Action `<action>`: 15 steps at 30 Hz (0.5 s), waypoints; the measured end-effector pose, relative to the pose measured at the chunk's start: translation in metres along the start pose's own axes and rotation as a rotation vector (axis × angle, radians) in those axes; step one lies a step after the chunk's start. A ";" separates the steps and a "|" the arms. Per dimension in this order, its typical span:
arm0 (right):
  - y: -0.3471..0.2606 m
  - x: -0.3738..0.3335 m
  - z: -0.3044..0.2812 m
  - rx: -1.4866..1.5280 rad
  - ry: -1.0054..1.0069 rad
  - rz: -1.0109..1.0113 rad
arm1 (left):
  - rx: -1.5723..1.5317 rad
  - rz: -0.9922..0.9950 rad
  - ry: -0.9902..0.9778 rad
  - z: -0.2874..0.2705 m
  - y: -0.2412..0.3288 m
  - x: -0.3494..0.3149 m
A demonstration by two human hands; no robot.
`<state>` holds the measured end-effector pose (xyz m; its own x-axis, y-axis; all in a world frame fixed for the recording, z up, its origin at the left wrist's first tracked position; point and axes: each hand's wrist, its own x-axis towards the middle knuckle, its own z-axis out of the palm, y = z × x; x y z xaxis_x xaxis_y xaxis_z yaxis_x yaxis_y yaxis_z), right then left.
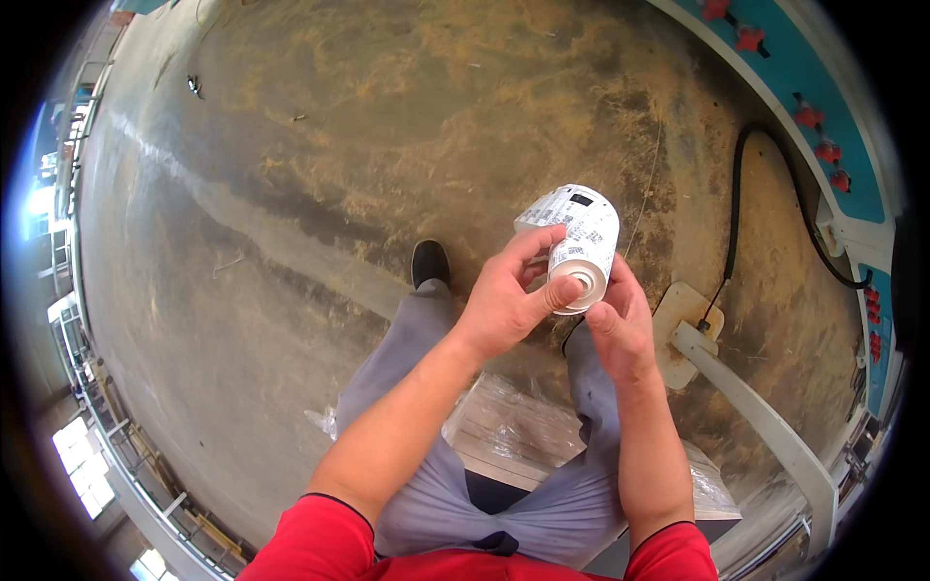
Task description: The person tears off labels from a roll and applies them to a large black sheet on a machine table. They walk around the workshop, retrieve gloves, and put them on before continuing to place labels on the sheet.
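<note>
A roll of white printed labels (593,232) is held up between my two hands, above the floor and in front of my knees. Its round end with the hollow core faces me, and a loose curl of the label strip arches away at the far side. My left hand (513,293) grips the roll from the left, thumb across the end near the core and fingers on the printed side. My right hand (625,320) supports it from the right, with the thumb below the rim and the fingers partly hidden behind the roll.
Below me is a plastic-wrapped stack of boards (513,426). At the right stand a teal and white machine (833,126) with red knobs, a black cable (736,194) and a pale metal foot plate (686,308). The floor (291,174) is stained concrete; railings (77,320) run along the left.
</note>
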<state>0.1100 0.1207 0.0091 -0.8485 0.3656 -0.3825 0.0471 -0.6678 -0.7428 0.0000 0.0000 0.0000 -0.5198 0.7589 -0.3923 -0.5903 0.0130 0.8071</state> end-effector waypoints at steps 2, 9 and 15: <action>-0.003 -0.001 0.005 -0.015 0.036 0.016 | 0.037 0.032 -0.006 -0.002 -0.002 0.000; -0.007 -0.001 0.000 -0.080 0.047 -0.033 | 0.066 0.065 -0.043 0.002 0.000 -0.002; -0.009 -0.002 0.005 -0.101 0.054 -0.064 | 0.090 0.097 -0.011 0.006 0.002 -0.002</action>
<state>0.1085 0.1228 0.0189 -0.8220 0.4419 -0.3592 0.0485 -0.5742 -0.8173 0.0034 0.0027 0.0047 -0.5651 0.7662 -0.3058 -0.4793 -0.0032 0.8776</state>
